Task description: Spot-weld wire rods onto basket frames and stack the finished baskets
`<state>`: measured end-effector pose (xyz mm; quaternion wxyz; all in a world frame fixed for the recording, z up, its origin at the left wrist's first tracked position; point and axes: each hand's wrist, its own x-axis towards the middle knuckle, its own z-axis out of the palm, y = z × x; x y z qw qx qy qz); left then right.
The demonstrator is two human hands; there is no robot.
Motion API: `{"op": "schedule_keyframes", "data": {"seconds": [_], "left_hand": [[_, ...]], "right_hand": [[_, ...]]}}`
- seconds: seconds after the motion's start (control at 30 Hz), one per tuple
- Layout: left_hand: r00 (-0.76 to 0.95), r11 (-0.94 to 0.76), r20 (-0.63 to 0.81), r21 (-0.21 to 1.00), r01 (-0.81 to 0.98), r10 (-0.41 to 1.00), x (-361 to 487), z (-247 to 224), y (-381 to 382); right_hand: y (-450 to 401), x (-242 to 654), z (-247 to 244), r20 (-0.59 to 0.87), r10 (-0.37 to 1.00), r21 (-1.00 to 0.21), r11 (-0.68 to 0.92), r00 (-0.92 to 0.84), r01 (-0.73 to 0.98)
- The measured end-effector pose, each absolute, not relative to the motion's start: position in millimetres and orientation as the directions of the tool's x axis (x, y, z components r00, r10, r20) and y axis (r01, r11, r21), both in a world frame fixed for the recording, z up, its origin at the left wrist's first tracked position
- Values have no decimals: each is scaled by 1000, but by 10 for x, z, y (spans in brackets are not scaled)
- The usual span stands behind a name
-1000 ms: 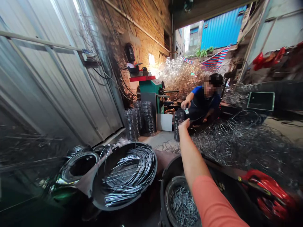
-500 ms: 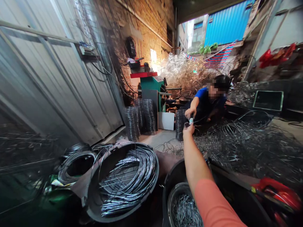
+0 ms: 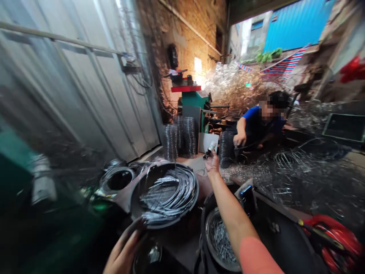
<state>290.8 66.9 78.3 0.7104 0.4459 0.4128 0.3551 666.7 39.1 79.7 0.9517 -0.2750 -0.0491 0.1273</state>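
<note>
My right hand point(image 3: 211, 163), at the end of an outstretched arm, grips a small white cylinder point(image 3: 212, 145); its exact kind is too small to make out. Something dark shows by the fingertips. Low in the view, my left hand point(image 3: 125, 245) has stretched fingers with dark smudges and appears to hold nothing. It is near the front rim of a round black tub point(image 3: 193, 198) with bent metal wires point(image 3: 171, 198) in it. Under my right forearm, a round metal bowl point(image 3: 209, 243) holds many short metal pieces point(image 3: 221, 238).
A co-worker in blue point(image 3: 251, 114) crouches beyond my right hand. Stacked wire rings point(image 3: 188, 135) stand by a green machine point(image 3: 194, 99). Tangled wire point(image 3: 273, 171) covers the right floor. A red object point(image 3: 333, 232) lies at lower right, coiled wire point(image 3: 118, 179) at left.
The white cylinder, between my right hand and the co-worker's hand before, has come left and closer in my right hand. The co-worker's hand is now apart. My left hand has entered view.
</note>
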Motion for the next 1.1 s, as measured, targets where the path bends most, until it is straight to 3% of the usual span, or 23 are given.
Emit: {"op": "schedule_keyframes", "data": {"seconds": [0.1, 0.17, 0.27, 0.37, 0.5, 0.77, 0.87, 0.97, 1.1], "left_hand": [[490, 391, -235, 888, -244, 839, 3082, 793, 576], [604, 483, -194, 797, -363, 773, 3126, 788, 523], [649, 561, -187, 705, -434, 738, 3035, 758, 424], [625, 572, -203, 669, -474, 754, 2830, 694, 299], [580, 572, -215, 612, -546, 785, 2569, 586, 165], [534, 534, -195, 588, -607, 823, 2215, 382, 100], [525, 551, -239, 593, -587, 817, 2135, 305, 97], [496, 553, -283, 612, -565, 821, 2113, 240, 68], [454, 535, -312, 658, -530, 835, 2144, 175, -17]], "right_hand": [[430, 5826, 902, 226, 548, -548, 755, 806, -360], [363, 5296, 911, 306, 663, -625, 681, 683, -382], [194, 4633, 828, 310, 789, -777, 532, 530, -337], [36, 4136, 683, 220, 899, -879, 351, 378, -323], [-49, 3660, 489, 137, 960, -901, 223, 244, -372], [-51, 3126, 223, 72, 982, -872, 148, 176, -467], [-104, 3151, 251, 92, 986, -939, 133, 141, -316], [-176, 3274, 401, 248, 945, -969, 241, 211, 61], [-266, 3379, 691, 437, 874, -747, 222, 211, 626]]}}
